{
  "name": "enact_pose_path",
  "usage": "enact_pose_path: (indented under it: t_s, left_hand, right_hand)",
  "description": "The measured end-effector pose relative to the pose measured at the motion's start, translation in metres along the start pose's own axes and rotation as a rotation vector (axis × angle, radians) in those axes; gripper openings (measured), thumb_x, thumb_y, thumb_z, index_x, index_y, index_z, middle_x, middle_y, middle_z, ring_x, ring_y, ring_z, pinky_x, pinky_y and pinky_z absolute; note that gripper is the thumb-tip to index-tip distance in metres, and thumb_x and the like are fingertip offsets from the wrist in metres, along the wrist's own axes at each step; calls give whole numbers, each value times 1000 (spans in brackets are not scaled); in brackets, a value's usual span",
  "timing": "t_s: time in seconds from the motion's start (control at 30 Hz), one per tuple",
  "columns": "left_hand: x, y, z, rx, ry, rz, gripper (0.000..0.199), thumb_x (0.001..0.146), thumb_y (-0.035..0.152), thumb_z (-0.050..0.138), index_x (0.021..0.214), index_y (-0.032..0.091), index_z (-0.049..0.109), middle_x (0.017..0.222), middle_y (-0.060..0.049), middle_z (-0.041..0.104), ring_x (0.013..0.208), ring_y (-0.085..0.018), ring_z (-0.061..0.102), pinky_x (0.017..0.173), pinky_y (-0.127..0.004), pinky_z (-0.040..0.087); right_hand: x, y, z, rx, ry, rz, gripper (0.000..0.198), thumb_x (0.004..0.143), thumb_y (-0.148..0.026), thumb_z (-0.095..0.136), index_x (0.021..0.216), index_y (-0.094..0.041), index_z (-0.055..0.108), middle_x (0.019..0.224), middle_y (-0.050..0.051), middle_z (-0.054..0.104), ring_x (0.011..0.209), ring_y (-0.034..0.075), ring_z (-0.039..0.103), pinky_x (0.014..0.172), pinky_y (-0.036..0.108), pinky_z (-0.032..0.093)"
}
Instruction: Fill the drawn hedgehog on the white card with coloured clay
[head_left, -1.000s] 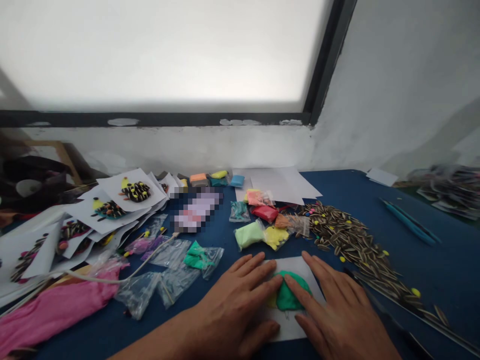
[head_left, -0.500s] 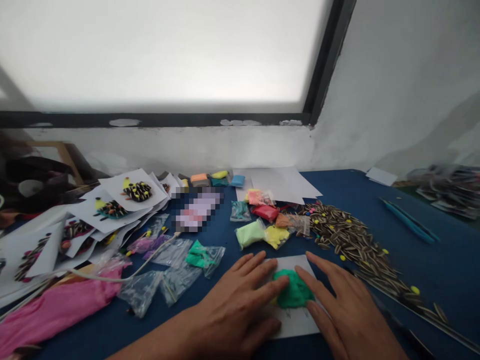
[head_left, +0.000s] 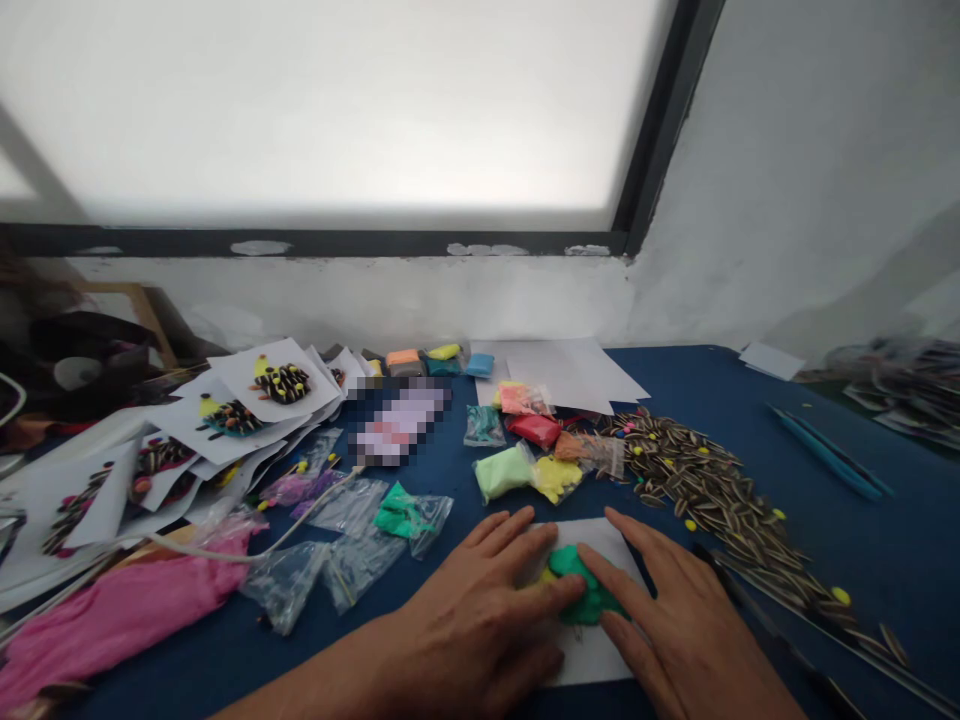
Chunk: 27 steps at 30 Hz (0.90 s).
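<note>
A flattened lump of green clay lies on a small white paper card, with a bit of yellow showing at its left edge. My left hand rests over the card's left side, fingers stretched out, one fingertip pressing on the clay. From the right, my right hand reaches over the card with its fingers apart; its index finger touches the clay and another fingertip is at the clay's lower right edge. Pencil-like marks show just below the clay. Part of the card is hidden under both hands.
Sunflower seeds are heaped on the right, near blue tweezers. Clay packets, such as a pale green one, lie behind the card. Finished seed pictures are piled at the left, above pink clay. White sheets lie by the wall.
My right index finger has moved left and further over the clay, covering more of it. The whole view has shifted slightly. My left hand stays nearly in place.
</note>
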<state>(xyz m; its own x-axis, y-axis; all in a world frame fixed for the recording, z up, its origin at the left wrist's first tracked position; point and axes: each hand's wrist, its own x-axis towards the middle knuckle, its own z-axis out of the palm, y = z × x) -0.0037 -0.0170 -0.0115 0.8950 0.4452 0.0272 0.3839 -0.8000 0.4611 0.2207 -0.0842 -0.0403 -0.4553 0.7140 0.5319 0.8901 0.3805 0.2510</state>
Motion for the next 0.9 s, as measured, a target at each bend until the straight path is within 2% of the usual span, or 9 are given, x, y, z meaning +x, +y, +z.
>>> enact_pose_path:
  t_s: [0.33, 0.43, 0.6, 0.73, 0.9]
  left_hand:
    - [-4, -3, 4, -83, 43, -9, 62, 84, 29, 60, 142, 29, 41, 153, -10, 35, 142, -36, 28, 113, -58, 25]
    - [-5, -4, 5, -121, 37, -39, 72, 82, 30, 61, 148, 22, 32, 153, -11, 36, 143, -33, 26, 116, -56, 23]
    - [-4, -5, 4, -140, 47, -70, 78, 81, 30, 63, 148, 12, 27, 152, -17, 34, 144, -33, 24, 117, -54, 22]
    - [-4, -5, 1, -163, 20, -38, 81, 80, 30, 67, 149, 19, 27, 152, -11, 37, 144, -33, 24, 117, -56, 21]
    - [-4, -7, 1, -170, 35, -1, 84, 81, 28, 68, 151, 25, 22, 153, -8, 35, 144, -30, 24, 118, -54, 19]
  right_hand:
    - [2, 1, -2, 101, -38, 13, 36, 90, -29, 53, 123, -21, 64, 133, 17, 57, 116, 28, 58, 84, 43, 53]
    - [8, 7, -7, 149, -55, 32, 33, 89, -24, 52, 119, -21, 64, 136, 17, 53, 120, 29, 55, 87, 45, 52]
    - [29, 16, -6, 280, -105, 94, 33, 87, -12, 45, 110, -23, 67, 128, 12, 60, 118, 25, 57, 90, 46, 52]
    - [35, 16, 4, 383, -77, 127, 34, 84, -7, 42, 101, -23, 68, 123, 11, 63, 114, 23, 61, 87, 43, 54]
    - [23, 19, 5, 421, -91, 166, 32, 84, -7, 40, 90, -24, 66, 119, 10, 65, 110, 21, 63, 79, 35, 57]
